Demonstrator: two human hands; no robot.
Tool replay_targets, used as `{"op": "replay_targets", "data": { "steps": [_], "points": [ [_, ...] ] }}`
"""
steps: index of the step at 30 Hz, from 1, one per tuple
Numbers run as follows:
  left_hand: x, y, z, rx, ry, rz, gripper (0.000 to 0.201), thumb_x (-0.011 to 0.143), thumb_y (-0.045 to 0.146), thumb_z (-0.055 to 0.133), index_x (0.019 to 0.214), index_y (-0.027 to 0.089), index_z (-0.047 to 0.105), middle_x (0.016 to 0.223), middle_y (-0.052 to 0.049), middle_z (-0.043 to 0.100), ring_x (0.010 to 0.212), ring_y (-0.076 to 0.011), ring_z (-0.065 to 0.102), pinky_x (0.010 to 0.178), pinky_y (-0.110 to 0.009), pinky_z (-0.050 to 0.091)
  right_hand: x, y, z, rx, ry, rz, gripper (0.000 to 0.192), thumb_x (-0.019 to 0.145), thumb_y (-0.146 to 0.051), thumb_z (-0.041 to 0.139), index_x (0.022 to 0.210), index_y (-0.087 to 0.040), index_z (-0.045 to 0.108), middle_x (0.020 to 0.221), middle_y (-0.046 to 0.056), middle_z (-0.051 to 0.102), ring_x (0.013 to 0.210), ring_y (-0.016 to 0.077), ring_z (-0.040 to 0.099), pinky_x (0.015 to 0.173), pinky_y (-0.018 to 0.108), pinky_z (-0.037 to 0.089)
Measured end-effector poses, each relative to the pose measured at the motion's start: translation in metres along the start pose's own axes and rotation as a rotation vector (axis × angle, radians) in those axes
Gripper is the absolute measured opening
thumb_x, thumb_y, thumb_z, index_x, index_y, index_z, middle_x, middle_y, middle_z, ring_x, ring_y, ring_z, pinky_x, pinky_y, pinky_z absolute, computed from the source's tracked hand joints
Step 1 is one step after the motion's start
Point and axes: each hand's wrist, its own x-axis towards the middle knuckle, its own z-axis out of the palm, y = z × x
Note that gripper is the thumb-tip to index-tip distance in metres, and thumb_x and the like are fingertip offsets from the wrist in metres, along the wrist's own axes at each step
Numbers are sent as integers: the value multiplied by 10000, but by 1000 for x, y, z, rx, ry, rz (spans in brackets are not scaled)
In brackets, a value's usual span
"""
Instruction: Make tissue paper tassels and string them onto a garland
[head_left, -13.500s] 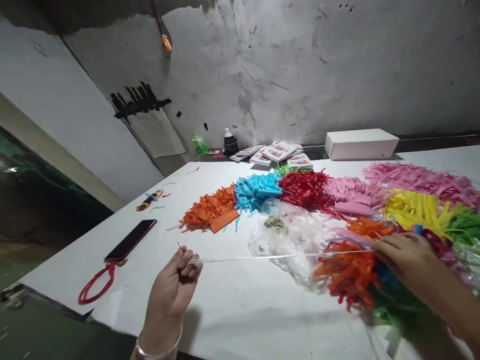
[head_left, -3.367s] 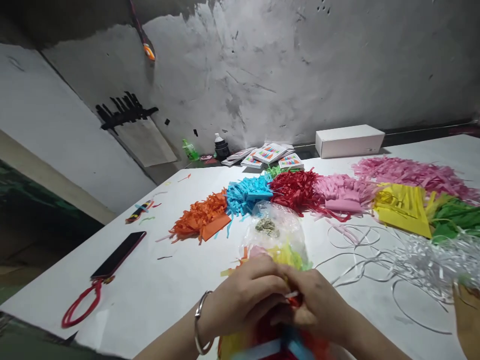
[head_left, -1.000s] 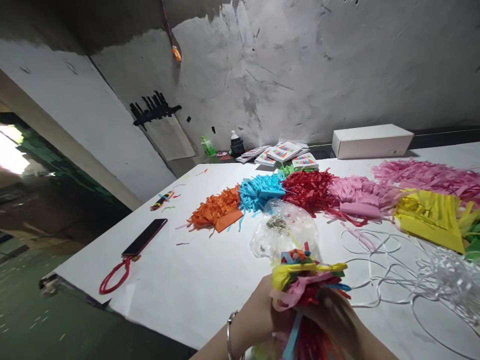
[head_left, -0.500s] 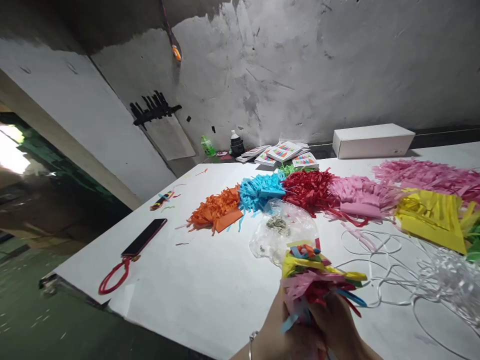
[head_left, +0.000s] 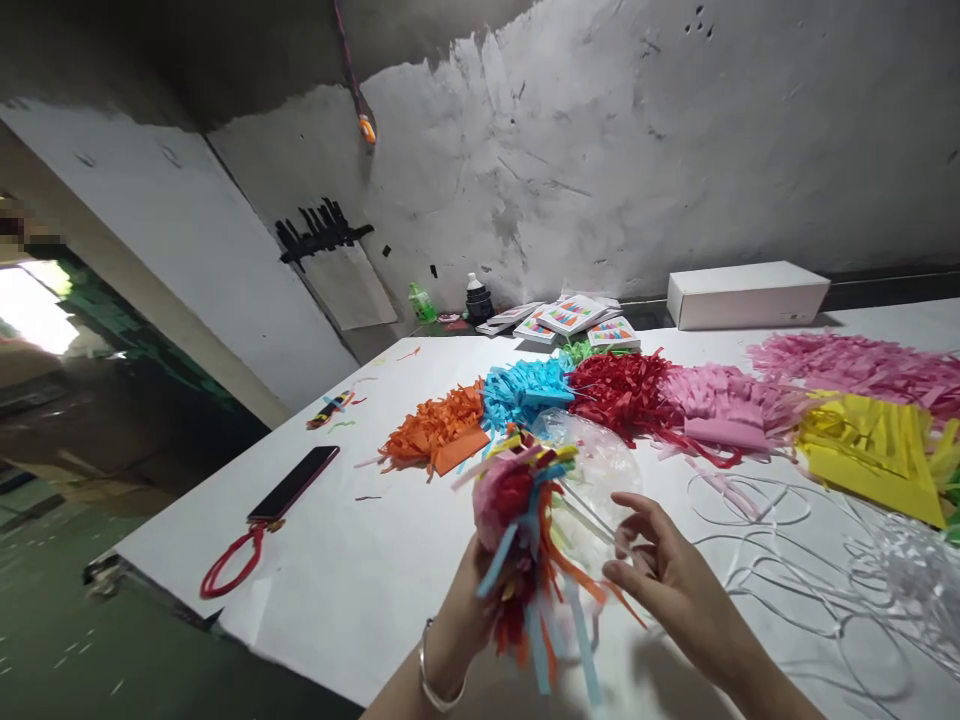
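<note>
At six o'clock in the view, over the white table (head_left: 345,590), the left hand (head_left: 461,600) is holding a bunch of bright paper strips (head_left: 514,495) with its fingers clamped around it. At three o'clock from the bunch, the right hand (head_left: 667,570) is holding a thin white string (head_left: 587,510) in its bent fingers, while its thumb and pointing finger are staying apart. Around the bunch, a clear plastic bag (head_left: 611,460) is lying at two o'clock, orange paper (head_left: 435,430) at eleven, blue paper (head_left: 529,388) at twelve, and a black phone (head_left: 294,484) at nine.
</note>
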Motion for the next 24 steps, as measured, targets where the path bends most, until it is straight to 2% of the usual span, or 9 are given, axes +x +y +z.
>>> {"op": "replay_targets", "data": {
  "steps": [3, 5, 8, 11, 14, 17, 19, 22, 24],
  "points": [
    [7, 16, -16, -28, 96, 35, 340, 596, 279, 823, 655, 172, 506, 514, 72, 470, 434, -51, 394, 424, -169, 350, 1, -4, -12, -117, -27, -26, 328, 921, -520, 561, 1061, -234, 642, 745, -16, 591, 648, 137, 552, 576, 222, 432],
    [10, 30, -25, -30, 131, 58, 321, 580, 252, 809, 631, 169, 504, 493, 70, 456, 427, -56, 397, 409, -172, 335, 1, -4, -20, -213, -40, -77, 352, 956, -538, 493, 919, -239, 675, 732, -3, 627, 660, 150, 573, 601, 234, 441],
    [9, 49, -40, -12, 168, 98, 324, 544, 235, 801, 601, 175, 488, 471, 75, 435, 417, -55, 372, 390, -176, 302, 2, -1, -35, -288, -68, -129, 376, 973, -533, 459, 892, -259, 703, 834, 9, 714, 769, 185, 660, 690, 245, 492],
    [7, 58, -53, 33, 182, 126, 308, 545, 234, 791, 631, 180, 500, 508, 66, 480, 449, -68, 400, 417, -188, 330, -1, 7, -46, -411, -67, -167, 351, 992, -485, 436, 902, -269, 697, 883, 9, 743, 820, 202, 701, 711, 255, 516],
    [6, 59, -55, 130, 141, 117, 241, 583, 232, 769, 655, 171, 547, 529, 45, 532, 467, -97, 453, 452, -214, 370, -11, 14, -34, -703, -28, -286, 250, 972, -267, 429, 895, -253, 666, 795, 9, 738, 701, 201, 713, 600, 267, 493],
    [3, 54, -41, 306, 41, 114, 97, 653, 193, 720, 685, 161, 634, 602, -2, 625, 539, -152, 547, 528, -248, 430, -23, -1, -5, -1008, -164, -536, 275, 746, -12, 450, 760, -233, 613, 622, -15, 675, 480, 182, 646, 442, 282, 350],
    [-2, 51, -27, 551, -71, 184, 51, 679, 156, 683, 722, 183, 678, 700, -22, 681, 648, -188, 599, 621, -263, 462, -25, -24, 7, -1061, -258, -660, 287, 668, 16, 465, 744, -232, 588, 616, -20, 661, 437, 172, 608, 417, 303, 269],
    [-15, 50, -11, 953, -383, 286, 121, 652, 121, 666, 724, 217, 682, 711, -10, 684, 674, -196, 609, 679, -267, 466, -10, -57, -1, -942, -228, -632, 173, 838, -69, 497, 828, -218, 587, 697, 1, 675, 533, 163, 626, 477, 276, 315],
    [-21, 53, -8, 938, -587, 240, 111, 658, 149, 689, 747, 216, 695, 702, -12, 688, 667, -206, 624, 666, -274, 479, 6, -63, -15, -835, -209, -519, 228, 990, -220, 447, 789, -227, 555, 669, -14, 650, 565, 142, 612, 527, 243, 360]
  ]
}}
